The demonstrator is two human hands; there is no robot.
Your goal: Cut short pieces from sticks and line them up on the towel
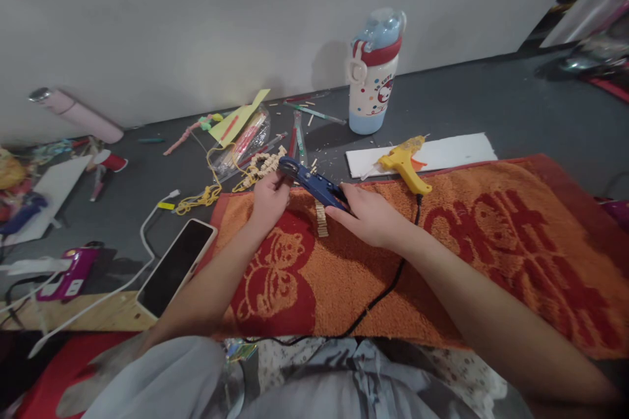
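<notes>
My right hand [366,215] is wrapped round the handles of a dark blue cutter-like hand tool [322,188], held slantwise above the orange towel [363,281]. At the tool's rounded head my left hand [272,198] is closed, its fingertips pinched together; what lies between them is too small to make out. Beneath the tool, a strip of short light wooden pieces [321,219] lies on the towel, partly hidden. Just behind my left hand is a lattice of small wooden pieces [263,167] with yellow cord [201,200] near it.
A yellow glue gun [405,165] rests on a white board [457,149], its black cable crossing the towel. Behind stands a white and blue bottle [374,78]. At left are a phone [177,265], a white cable [147,229], a purple power block [76,273] and a pink flask [78,114].
</notes>
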